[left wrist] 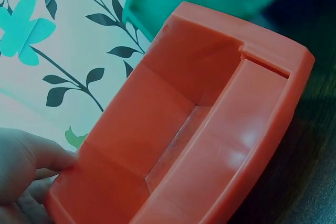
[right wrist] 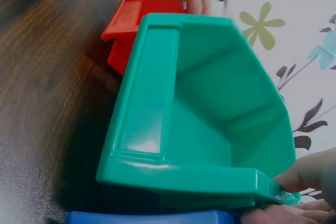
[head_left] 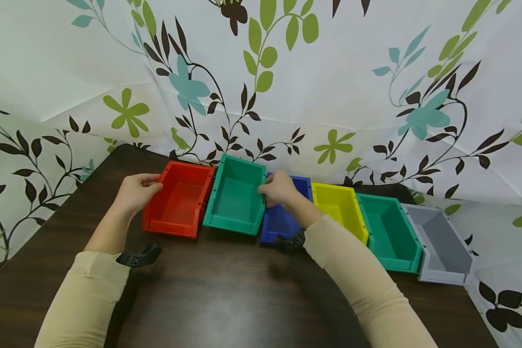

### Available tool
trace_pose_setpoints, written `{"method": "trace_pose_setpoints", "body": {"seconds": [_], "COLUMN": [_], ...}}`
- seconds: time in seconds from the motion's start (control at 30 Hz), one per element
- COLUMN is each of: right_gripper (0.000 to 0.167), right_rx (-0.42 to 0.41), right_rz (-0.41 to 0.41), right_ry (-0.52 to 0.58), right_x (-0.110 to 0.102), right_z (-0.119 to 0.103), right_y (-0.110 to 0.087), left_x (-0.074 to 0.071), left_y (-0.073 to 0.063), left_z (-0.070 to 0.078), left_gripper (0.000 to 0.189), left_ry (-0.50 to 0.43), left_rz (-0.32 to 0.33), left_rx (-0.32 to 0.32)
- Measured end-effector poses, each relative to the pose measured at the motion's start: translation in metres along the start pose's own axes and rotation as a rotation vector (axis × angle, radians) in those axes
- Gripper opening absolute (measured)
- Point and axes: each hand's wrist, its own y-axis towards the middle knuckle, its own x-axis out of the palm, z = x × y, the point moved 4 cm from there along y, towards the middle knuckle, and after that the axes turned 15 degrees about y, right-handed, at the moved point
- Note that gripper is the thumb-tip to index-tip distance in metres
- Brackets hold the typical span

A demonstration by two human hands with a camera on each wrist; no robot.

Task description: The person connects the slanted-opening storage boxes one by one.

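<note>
At the left end of a row of bins, my left hand (head_left: 138,193) pinches the left wall of a red bin (head_left: 180,198). The left wrist view shows the thumb and fingers at the rim of that red bin (left wrist: 157,108). My right hand (head_left: 279,187) pinches the right rim of a green bin (head_left: 237,193). This green bin (right wrist: 202,108) looks slightly tilted, its left edge close against the red one. A blue bin (head_left: 282,222) lies just under and to the right of my right hand, partly covered by it. All the bins that show look bare inside.
Rightward along the row stand a yellow bin (head_left: 337,205), a second green bin (head_left: 387,232) and a grey bin (head_left: 443,241). They stand on a dark wooden table (head_left: 226,290). A white cloth (head_left: 287,111) with leaf and flower prints hangs behind it.
</note>
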Motion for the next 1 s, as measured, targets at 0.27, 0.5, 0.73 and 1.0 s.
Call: {"method": "trace_pose_setpoints", "body": {"seconds": [0.27,0.5,0.73,1.0], "right_gripper": [0.050,0.053,0.052,0.053], "right_rx": [0.002,0.007,-0.003,0.016], "right_rz": [-0.049,-0.052,-0.036,-0.020], "right_ry": [0.039,0.044,0.054,0.051], "right_x": [-0.0044,-0.0034,-0.0021,-0.0023], "right_z": [0.0026,0.0026,0.0030,0.0033], "right_y": [-0.0027,-0.0040,-0.0074,-0.0070], "left_x": [-0.0008,0.0016,0.0010,0.0010], "left_y": [0.0011,0.0022,0.0012,0.0003], "left_z": [-0.0016,-0.0022,0.0004,-0.0006], "left_gripper": [0.047,0.048,0.048,0.048], "left_ry": [-0.008,-0.048,-0.053,-0.061], "left_rz": [0.016,-0.003,-0.006,-0.009], "left_rx": [0.011,-0.020,-0.006,-0.001]}}
